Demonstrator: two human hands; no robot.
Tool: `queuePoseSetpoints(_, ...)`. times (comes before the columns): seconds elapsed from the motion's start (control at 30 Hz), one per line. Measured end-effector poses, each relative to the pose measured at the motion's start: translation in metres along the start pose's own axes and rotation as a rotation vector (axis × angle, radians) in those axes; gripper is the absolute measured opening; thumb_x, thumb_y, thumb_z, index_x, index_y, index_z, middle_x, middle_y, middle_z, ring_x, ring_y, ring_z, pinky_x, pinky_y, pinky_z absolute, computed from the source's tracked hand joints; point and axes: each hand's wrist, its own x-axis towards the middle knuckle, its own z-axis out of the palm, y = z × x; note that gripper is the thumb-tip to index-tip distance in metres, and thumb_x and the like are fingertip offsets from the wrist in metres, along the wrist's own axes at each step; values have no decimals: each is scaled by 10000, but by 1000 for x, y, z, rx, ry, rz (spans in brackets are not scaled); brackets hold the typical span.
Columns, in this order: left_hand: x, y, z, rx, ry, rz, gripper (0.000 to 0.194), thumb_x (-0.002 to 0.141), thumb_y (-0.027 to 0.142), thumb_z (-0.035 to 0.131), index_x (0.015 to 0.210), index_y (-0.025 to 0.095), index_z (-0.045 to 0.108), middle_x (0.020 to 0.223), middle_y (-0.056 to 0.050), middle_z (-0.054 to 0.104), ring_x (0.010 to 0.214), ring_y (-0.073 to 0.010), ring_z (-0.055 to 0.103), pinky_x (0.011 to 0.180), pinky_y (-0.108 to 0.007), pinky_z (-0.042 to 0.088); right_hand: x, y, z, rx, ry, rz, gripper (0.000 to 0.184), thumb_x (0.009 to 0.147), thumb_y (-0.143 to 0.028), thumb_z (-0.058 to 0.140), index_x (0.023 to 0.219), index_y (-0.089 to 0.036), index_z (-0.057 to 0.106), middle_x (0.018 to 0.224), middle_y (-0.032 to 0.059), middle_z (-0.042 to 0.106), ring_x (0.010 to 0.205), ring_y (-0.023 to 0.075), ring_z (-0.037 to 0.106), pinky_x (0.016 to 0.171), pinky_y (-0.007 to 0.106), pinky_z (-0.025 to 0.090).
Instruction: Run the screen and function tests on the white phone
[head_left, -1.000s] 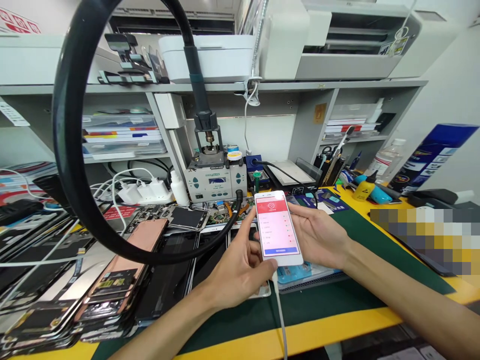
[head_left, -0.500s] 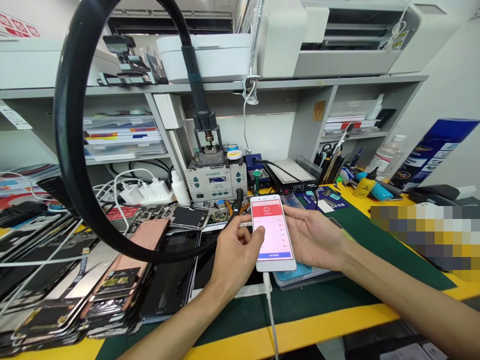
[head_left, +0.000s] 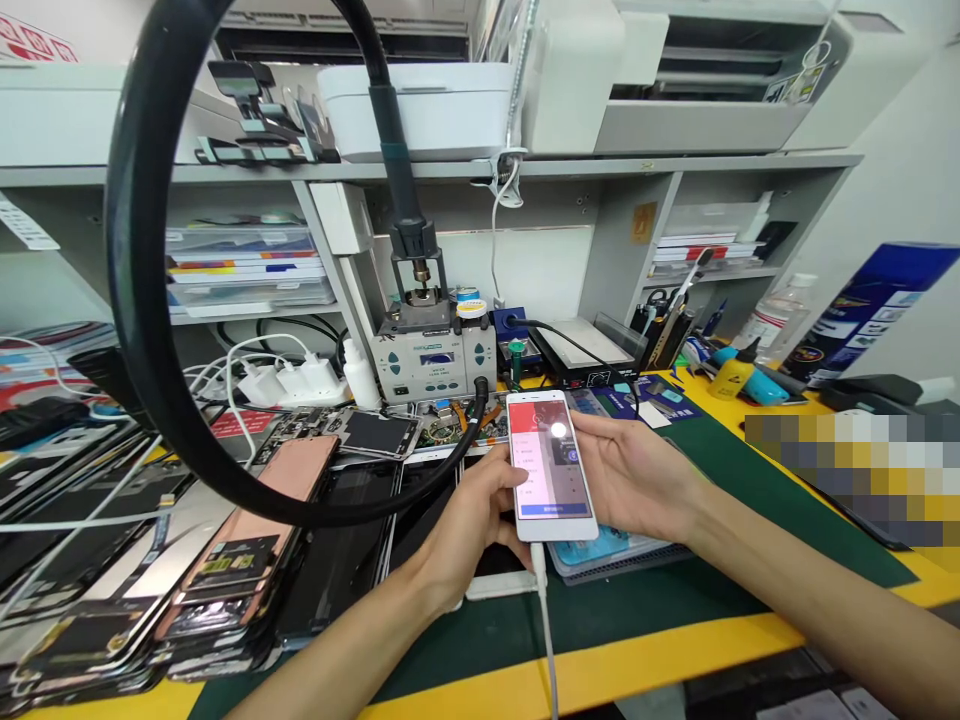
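Note:
A white smartphone (head_left: 544,450) with a lit screen is held tilted up over the bench, between both hands. My left hand (head_left: 472,510) grips its lower left side, with the thumb tip at the screen's left edge and fingers partly hidden underneath. Against the right side and back of the phone, my right hand (head_left: 637,475) supports it; some of its fingers are out of sight behind. A white cable (head_left: 548,630) is plugged into the bottom of the phone and hangs toward the bench's front edge. The screen shows a red header, rows of text and a dark panel on the right.
Stacked phone parts (head_left: 247,550) lie at left. A thick black hose (head_left: 142,300) loops in front of the grey rework station (head_left: 435,365). A blue-covered notebook (head_left: 600,548) lies beneath my right hand. At right stand a yellow bottle (head_left: 733,372) and a clear bottle (head_left: 780,315).
My left thumb has moved from over the screen to its left edge. The screen went from a full red-and-white page to one with a dark panel at right.

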Motion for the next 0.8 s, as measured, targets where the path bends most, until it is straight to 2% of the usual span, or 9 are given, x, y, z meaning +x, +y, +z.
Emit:
queuePoseSetpoints(0.13, -4, 7, 1, -115, -84, -49, 422, 889, 301, 472, 1289, 191, 551, 1006, -109, 657, 832, -262, 651, 607, -427, 608, 2, -1, -1, -39, -1, -1, 454, 1055, -410, 365, 1376, -140, 540, 1218, 129, 721, 1083, 237, 713, 1049, 426, 492)
queuePoseSetpoints(0.23, -4, 9, 0, -171, -105, -81, 418, 867, 279, 476, 1262, 176, 567, 1024, -118, 645, 844, -274, 650, 665, -484, 609, 2, 0, -3, -87, 5, -13, 459, 1051, -430, 383, 1366, -142, 549, 1230, 133, 709, 1080, 241, 708, 1000, 414, 522)
queuePoseSetpoints(0.4, -4, 14, -1, -234, -126, -126, 443, 805, 255, 474, 1222, 159, 591, 1031, -129, 614, 893, -289, 630, 686, -497, 597, 2, 1, -3, -149, 83, -40, 432, 1047, -412, 410, 1373, -162, 541, 1245, 127, 694, 1117, 257, 695, 951, 410, 557)
queuePoseSetpoints(0.53, -5, 17, 0, -287, -145, -128, 359, 786, 262, 485, 1110, 155, 599, 974, -114, 584, 889, -291, 612, 693, -522, 590, 3, 0, -4, -146, 92, -47, 406, 1052, -391, 413, 1364, -162, 534, 1200, 123, 707, 1124, 246, 699, 927, 392, 588)
queuePoseSetpoints(0.67, -7, 19, 1, -348, -156, -116, 303, 792, 288, 481, 1031, 144, 599, 942, -111, 564, 866, -291, 607, 703, -530, 579, 1, -2, -5, -184, 76, -49, 376, 1056, -381, 404, 1343, -179, 540, 1108, 106, 733, 1009, 224, 736, 857, 381, 631)
queuePoseSetpoints(0.8, -8, 20, 2, -411, -213, -96, 341, 822, 295, 455, 1064, 127, 626, 999, -131, 580, 863, -290, 623, 715, -517, 569, -1, -3, -5, -239, 66, -63, 375, 1057, -401, 404, 1358, -216, 531, 1092, 97, 736, 969, 220, 745, 816, 387, 653)
